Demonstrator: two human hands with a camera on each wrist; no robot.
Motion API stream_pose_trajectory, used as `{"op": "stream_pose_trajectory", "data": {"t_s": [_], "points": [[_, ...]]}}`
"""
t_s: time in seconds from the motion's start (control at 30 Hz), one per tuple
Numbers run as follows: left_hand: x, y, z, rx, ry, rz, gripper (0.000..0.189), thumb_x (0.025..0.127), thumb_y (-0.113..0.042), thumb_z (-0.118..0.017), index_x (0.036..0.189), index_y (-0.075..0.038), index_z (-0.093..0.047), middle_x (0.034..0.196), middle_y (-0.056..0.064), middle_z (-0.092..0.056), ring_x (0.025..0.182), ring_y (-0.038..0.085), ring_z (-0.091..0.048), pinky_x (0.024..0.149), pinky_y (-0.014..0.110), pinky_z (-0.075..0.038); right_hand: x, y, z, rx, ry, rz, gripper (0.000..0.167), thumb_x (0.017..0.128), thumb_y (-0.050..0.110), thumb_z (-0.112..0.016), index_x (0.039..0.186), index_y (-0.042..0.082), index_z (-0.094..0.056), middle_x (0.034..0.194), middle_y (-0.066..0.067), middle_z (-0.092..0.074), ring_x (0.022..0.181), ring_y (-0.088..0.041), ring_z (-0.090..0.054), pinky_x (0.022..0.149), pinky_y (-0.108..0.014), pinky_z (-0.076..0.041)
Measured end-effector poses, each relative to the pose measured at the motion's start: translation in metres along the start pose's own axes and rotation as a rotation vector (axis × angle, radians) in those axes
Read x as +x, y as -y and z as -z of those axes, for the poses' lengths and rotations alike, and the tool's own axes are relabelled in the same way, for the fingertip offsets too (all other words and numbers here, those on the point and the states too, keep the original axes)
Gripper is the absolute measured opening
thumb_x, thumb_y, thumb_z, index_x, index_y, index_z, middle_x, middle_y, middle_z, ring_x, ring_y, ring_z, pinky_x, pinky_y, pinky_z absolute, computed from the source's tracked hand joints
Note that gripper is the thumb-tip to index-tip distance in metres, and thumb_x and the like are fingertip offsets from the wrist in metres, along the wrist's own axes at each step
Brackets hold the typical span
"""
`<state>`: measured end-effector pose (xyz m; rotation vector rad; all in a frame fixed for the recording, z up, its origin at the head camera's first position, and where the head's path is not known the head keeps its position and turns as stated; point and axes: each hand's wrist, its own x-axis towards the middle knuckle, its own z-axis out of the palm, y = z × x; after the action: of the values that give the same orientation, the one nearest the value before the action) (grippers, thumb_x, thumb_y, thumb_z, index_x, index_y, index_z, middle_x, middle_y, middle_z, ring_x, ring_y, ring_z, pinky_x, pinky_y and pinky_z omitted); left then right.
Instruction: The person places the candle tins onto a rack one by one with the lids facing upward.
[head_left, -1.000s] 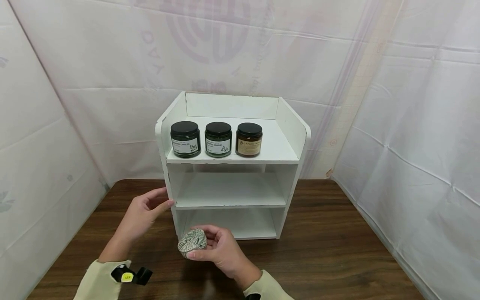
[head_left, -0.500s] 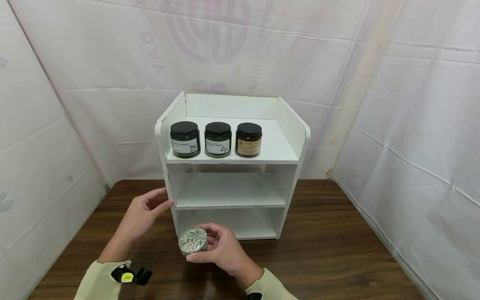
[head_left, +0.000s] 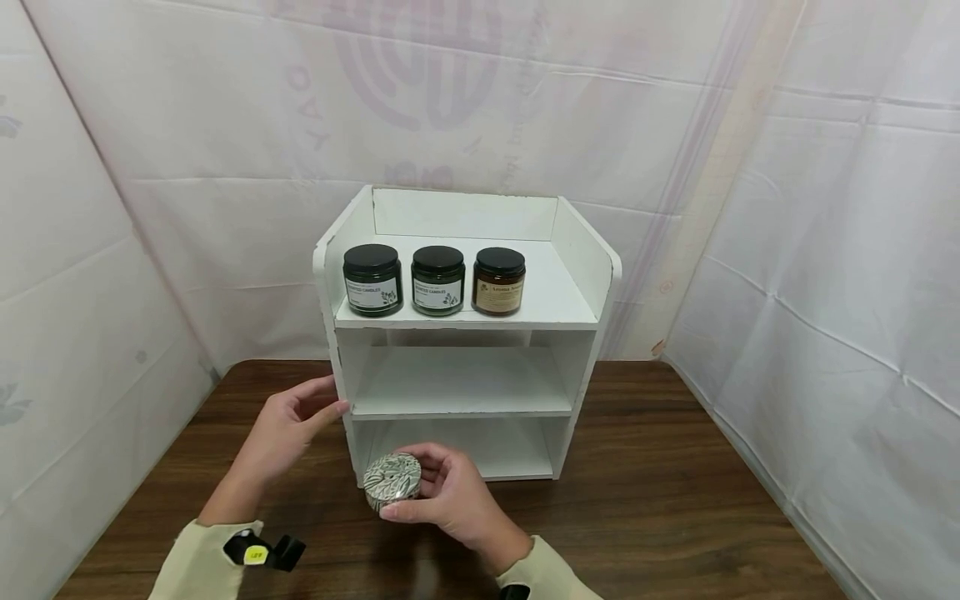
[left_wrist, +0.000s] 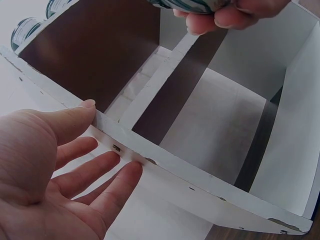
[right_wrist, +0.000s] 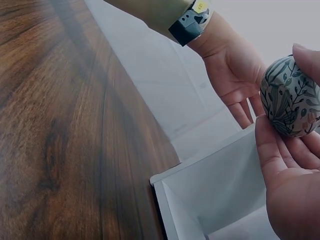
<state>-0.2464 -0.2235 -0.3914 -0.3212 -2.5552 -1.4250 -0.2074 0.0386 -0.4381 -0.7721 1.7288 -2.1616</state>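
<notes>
My right hand holds a small round tin with a leaf pattern, thumb at its near side and fingers behind. The tin is raised in front of the lowest opening of a white wooden shelf unit, its patterned round face tilted up toward the head view. My left hand is at the unit's left side panel. In the left wrist view its thumb rests at the panel's front edge, and the loosely extended fingers lie along the outer face. Part of the tin shows at the top there.
Two dark green candle jars and a brown jar with black lids line the top shelf's front. The unit stands on a dark wooden table. White printed sheets hang behind and at both sides.
My right hand has shifted slightly right and up with the tin, turning its patterned face more toward the head camera. The left hand stays at the side panel.
</notes>
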Motion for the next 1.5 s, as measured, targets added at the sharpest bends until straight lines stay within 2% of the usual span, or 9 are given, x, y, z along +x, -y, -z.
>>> {"op": "stream_pose_trajectory", "data": {"t_s": [0.27, 0.5, 0.63, 0.8, 0.9, 1.03, 1.1, 1.33, 1.5], "points": [[0.0, 0.0, 0.0, 0.013, 0.001, 0.0, 0.054, 0.1, -0.036, -0.068, 0.145, -0.009, -0.057, 0.135, 0.017, -0.067, 0.113, 0.027, -0.067, 0.082, 0.02, -0.054, -0.002, 0.005, 0.001, 0.014, 0.017, 0.027, 0.064, 0.075, -0.008, -0.086, 0.132, -0.008, -0.058, 0.123, -0.008, -0.069, 0.104, -0.011, -0.071, 0.086, -0.026, -0.059], [-0.001, 0.0, 0.0, -0.001, 0.003, 0.003, 0.055, 0.1, -0.036, -0.067, 0.146, -0.008, -0.056, 0.136, 0.019, -0.066, 0.118, 0.036, -0.065, 0.082, 0.019, -0.053, -0.005, 0.007, 0.001, 0.027, 0.035, 0.067, 0.062, 0.075, -0.006, -0.086, 0.131, -0.01, -0.059, 0.126, -0.015, -0.067, 0.105, -0.013, -0.071, 0.088, -0.027, -0.059], [-0.001, -0.001, 0.0, -0.005, 0.004, 0.006, 0.055, 0.101, -0.036, -0.067, 0.146, -0.008, -0.056, 0.136, 0.019, -0.066, 0.119, 0.037, -0.065, 0.082, 0.019, -0.053, -0.006, 0.009, 0.002, 0.052, 0.052, 0.092, 0.061, 0.076, -0.006, -0.086, 0.131, -0.013, -0.058, 0.127, -0.02, -0.067, 0.106, -0.014, -0.071, 0.09, -0.027, -0.058], [0.0, -0.001, 0.0, 0.0, 0.001, 0.011, 0.055, 0.1, -0.037, -0.067, 0.146, -0.008, -0.056, 0.136, 0.019, -0.066, 0.118, 0.037, -0.065, 0.082, 0.019, -0.053, -0.008, 0.015, 0.001, 0.067, 0.068, 0.086, 0.063, 0.076, -0.005, -0.087, 0.131, -0.013, -0.058, 0.126, -0.018, -0.067, 0.107, -0.015, -0.071, 0.091, -0.029, -0.058], [0.0, 0.0, 0.0, 0.008, -0.001, 0.007, 0.055, 0.1, -0.037, -0.068, 0.146, -0.008, -0.056, 0.135, 0.018, -0.067, 0.116, 0.031, -0.066, 0.082, 0.02, -0.054, -0.01, 0.019, 0.0, 0.06, 0.06, 0.082, 0.063, 0.076, -0.005, -0.086, 0.131, -0.013, -0.058, 0.126, -0.016, -0.067, 0.107, -0.014, -0.071, 0.092, -0.029, -0.058], [0.0, 0.0, 0.0, 0.016, -0.003, 0.003, 0.054, 0.1, -0.036, -0.068, 0.145, -0.008, -0.057, 0.134, 0.017, -0.068, 0.109, 0.014, -0.067, 0.082, 0.021, -0.054, -0.013, 0.024, -0.001, 0.049, 0.046, 0.097, 0.063, 0.075, -0.006, -0.086, 0.131, -0.014, -0.057, 0.125, -0.014, -0.068, 0.106, -0.014, -0.071, 0.092, -0.029, -0.058], [0.0, 0.0, 0.0, 0.018, -0.003, 0.001, 0.054, 0.1, -0.036, -0.068, 0.145, -0.008, -0.057, 0.133, 0.017, -0.068, 0.107, 0.01, -0.066, 0.082, 0.021, -0.054, -0.015, 0.027, -0.001, 0.049, 0.039, 0.102, 0.063, 0.075, -0.006, -0.086, 0.131, -0.013, -0.057, 0.123, -0.012, -0.068, 0.105, -0.013, -0.071, 0.091, -0.029, -0.058], [0.0, 0.0, 0.0, 0.009, 0.001, 0.003, 0.055, 0.1, -0.036, -0.067, 0.145, -0.007, -0.056, 0.135, 0.019, -0.067, 0.117, 0.034, -0.066, 0.081, 0.02, -0.054, -0.022, 0.035, -0.002, 0.059, 0.027, 0.108, 0.064, 0.077, 0.0, -0.088, 0.131, -0.014, -0.057, 0.119, -0.006, -0.069, 0.104, -0.013, -0.071, 0.09, -0.028, -0.059], [0.0, -0.001, 0.0, 0.0, 0.005, 0.013, 0.056, 0.1, -0.036, -0.067, 0.146, -0.007, -0.056, 0.135, 0.019, -0.066, 0.119, 0.036, -0.065, 0.081, 0.021, -0.054, -0.026, 0.042, 0.002, 0.04, -0.003, 0.123, 0.063, 0.076, 0.002, -0.089, 0.129, -0.014, -0.059, 0.119, -0.006, -0.069, 0.106, -0.013, -0.07, 0.092, -0.028, -0.058]]}}
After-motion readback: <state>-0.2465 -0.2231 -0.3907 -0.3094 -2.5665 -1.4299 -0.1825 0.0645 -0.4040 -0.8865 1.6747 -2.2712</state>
